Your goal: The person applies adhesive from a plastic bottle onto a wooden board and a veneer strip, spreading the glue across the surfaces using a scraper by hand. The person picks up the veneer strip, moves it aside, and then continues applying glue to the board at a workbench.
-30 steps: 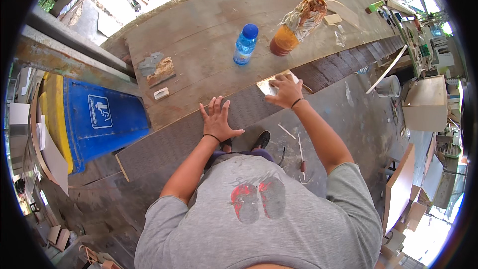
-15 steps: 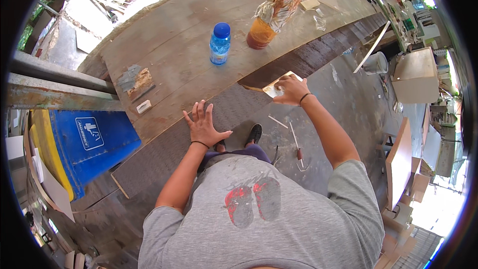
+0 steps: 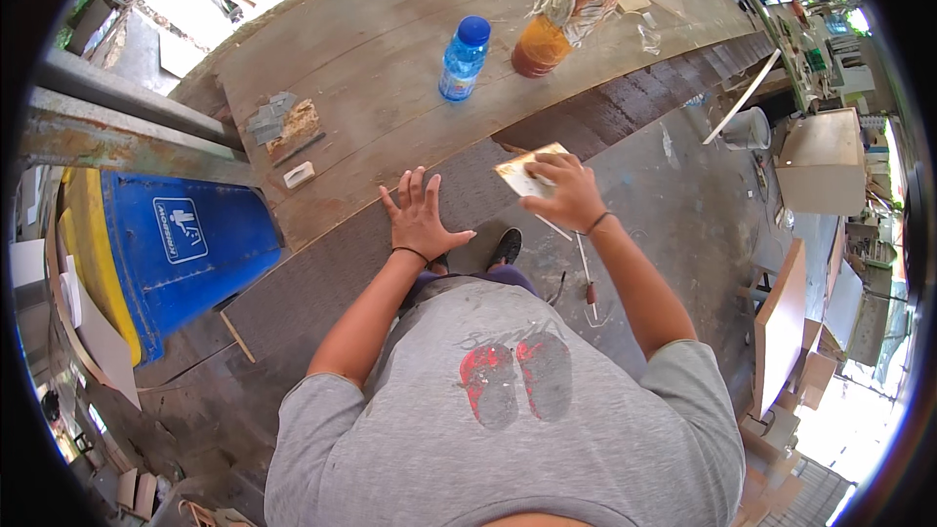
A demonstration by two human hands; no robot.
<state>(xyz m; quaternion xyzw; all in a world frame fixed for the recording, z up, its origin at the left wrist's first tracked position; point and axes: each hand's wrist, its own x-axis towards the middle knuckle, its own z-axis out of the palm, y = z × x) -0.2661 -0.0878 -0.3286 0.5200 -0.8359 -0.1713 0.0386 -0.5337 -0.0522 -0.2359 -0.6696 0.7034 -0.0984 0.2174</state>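
Note:
A long dark board [image 3: 327,268] lies along the near edge of the wooden table [image 3: 381,68]. Its right stretch [image 3: 625,102] is darker and looks glossy and wet; the left part is dull grey. My left hand [image 3: 420,218] is flat on the dull part with fingers spread, holding nothing. In my right hand [image 3: 566,197] is a flat, pale rectangular piece [image 3: 513,176] with brownish smears. It is over the board, near where the glossy part starts. Beyond stand a bottle of amber liquid [image 3: 540,47], its top wrapped in crumpled plastic, and a blue-capped bottle [image 3: 463,63].
A small white block [image 3: 299,175] and a rough scrap [image 3: 294,129] lie on the table's left. A blue and yellow bin [image 3: 210,268] stands below them. On the floor to the right are thin strips, a grey bucket [image 3: 749,127] and a cardboard box [image 3: 825,164].
My right hand has drawn the pale piece leftward along the board, relative to the bottles. The whole view has shifted a little. My left hand remains spread on the board.

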